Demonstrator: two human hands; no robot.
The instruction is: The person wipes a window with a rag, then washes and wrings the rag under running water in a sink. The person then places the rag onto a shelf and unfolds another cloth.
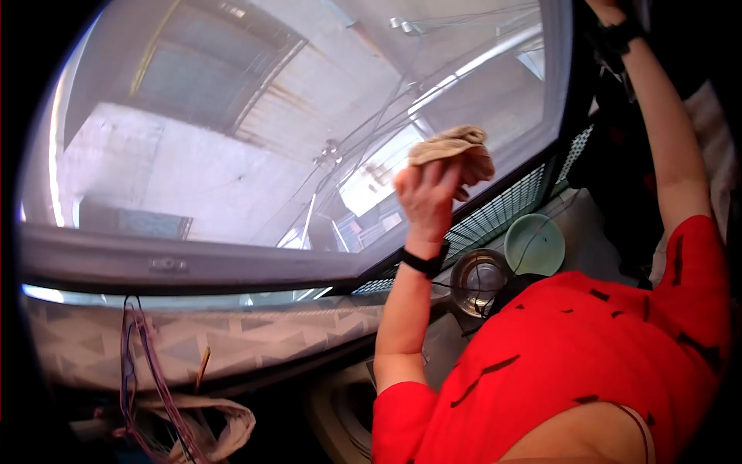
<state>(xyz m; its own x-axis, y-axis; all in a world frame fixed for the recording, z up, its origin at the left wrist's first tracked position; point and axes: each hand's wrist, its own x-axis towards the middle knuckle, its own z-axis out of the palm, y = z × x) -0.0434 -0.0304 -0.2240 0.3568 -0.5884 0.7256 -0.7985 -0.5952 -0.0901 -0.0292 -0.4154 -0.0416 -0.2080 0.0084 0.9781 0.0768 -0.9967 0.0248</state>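
Observation:
My left hand (429,193) is raised in front of a large window (255,131), its fingers wrapped round a bunched beige-brown cloth (452,148). The cloth is at the glass; whether it presses on the pane I cannot tell. A black band circles that wrist. My right arm reaches to the upper right, with a dark band at the wrist. Only part of my right hand (608,11) shows at the top edge, and its fingers are out of sight.
A metal bowl (478,280) and a light green basin (535,244) stand below the window, beside a green mesh panel (495,207). Hangers (147,340) and a pale cloth bag (236,425) hang at lower left. A patterned ledge (255,340) runs under the frame.

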